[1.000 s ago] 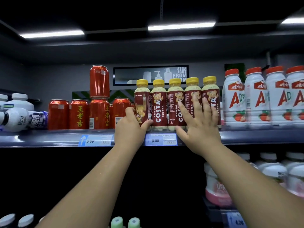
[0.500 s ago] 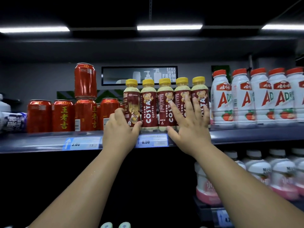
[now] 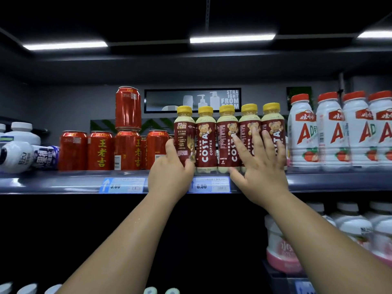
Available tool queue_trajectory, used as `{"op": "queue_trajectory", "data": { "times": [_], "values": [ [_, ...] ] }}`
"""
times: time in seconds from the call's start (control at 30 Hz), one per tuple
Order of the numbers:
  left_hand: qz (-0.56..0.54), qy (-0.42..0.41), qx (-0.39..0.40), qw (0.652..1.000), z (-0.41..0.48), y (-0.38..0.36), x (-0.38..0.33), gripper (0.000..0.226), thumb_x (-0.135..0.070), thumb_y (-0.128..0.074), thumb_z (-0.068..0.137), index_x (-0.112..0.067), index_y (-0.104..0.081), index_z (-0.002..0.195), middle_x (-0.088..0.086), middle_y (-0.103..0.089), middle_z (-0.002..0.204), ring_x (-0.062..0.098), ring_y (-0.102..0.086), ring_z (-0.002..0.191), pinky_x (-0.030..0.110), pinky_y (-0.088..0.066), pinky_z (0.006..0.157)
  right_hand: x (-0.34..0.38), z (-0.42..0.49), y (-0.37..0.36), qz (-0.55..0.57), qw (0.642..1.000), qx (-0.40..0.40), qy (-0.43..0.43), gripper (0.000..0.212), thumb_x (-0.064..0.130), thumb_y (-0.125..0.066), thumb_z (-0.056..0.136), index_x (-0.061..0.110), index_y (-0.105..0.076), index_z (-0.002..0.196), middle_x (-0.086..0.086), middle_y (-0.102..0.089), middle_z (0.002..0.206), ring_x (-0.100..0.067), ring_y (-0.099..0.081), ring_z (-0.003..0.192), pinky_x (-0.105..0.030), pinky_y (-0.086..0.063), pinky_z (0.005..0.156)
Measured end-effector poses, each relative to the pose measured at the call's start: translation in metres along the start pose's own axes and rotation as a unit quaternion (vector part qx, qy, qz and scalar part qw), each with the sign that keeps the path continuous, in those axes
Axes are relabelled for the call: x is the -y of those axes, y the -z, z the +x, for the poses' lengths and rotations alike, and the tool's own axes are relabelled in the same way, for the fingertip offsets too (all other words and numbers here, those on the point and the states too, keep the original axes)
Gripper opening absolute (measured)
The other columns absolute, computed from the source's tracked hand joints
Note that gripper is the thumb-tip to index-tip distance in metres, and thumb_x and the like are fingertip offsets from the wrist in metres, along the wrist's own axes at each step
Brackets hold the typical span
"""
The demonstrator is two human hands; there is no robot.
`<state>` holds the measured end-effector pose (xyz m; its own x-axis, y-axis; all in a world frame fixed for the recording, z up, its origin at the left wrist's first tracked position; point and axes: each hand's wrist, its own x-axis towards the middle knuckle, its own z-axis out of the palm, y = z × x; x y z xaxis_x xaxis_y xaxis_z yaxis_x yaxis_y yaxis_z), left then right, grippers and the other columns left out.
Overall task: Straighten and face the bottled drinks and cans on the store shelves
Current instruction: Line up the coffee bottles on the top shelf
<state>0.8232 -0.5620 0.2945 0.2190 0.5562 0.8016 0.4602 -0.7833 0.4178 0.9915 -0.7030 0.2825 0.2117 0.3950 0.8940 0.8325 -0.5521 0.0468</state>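
While left hand (image 3: 169, 179) grips end bottle (image 3: 184, 134) | right hand (image 3: 261, 170) presses row (image 3: 206, 143)

A blue price tag (image 3: 123, 185) sits on the front edge of the shelf (image 3: 53, 183) left of centre, and a second price tag (image 3: 210, 185), marked 6.50, sits at centre. Behind the shelf's back edge hangs a dark framed sign (image 3: 169, 100) showing white pump bottles and "STRA IGHT FROM", with a green panel (image 3: 299, 98) to its right. Light strips (image 3: 232, 38) glow overhead.

A dark store shelf (image 3: 53, 183) carries upright red cans (image 3: 73, 150), five yellow-capped coffee bottles (image 3: 206, 136) and red-capped white bottles (image 3: 303, 132); far left, another bottle (image 3: 25, 157) lies on its side.
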Motion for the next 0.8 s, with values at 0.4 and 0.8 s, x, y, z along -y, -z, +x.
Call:
{"op": "queue_trajectory", "data": {
  "times": [0.4, 0.8],
  "values": [
    [-0.01, 0.01, -0.017, 1.0, 0.0016, -0.0013, -0.0009, 0.073, -0.061, -0.052, 0.091, -0.022, -0.019, 0.143, 0.004, -0.056, 0.129, 0.024, -0.054, 0.112, 0.039, -0.046, 0.089, -0.0008, -0.0008, -0.0043, 0.0, 1.0, -0.022, 0.006, 0.081, 0.067, -0.025, 0.082, 0.04, -0.006, 0.156, -0.01, -0.002, 0.166, -0.03, 0.005, 0.152, -0.05, 0.007, 0.118],
    [-0.002, 0.007, 0.007, 1.0, 0.0035, -0.0022, 0.0038, 0.077, -0.054, -0.049, 0.095, -0.02, -0.008, 0.152, 0.008, -0.058, 0.128, 0.027, -0.056, 0.112, 0.039, -0.046, 0.085, -0.0013, -0.001, -0.0028, 0.002, 1.0, -0.015, 0.004, 0.082, 0.068, -0.023, 0.081, 0.04, -0.007, 0.156, -0.01, -0.003, 0.166, -0.03, 0.005, 0.151, -0.05, 0.007, 0.118]
  ]
}}
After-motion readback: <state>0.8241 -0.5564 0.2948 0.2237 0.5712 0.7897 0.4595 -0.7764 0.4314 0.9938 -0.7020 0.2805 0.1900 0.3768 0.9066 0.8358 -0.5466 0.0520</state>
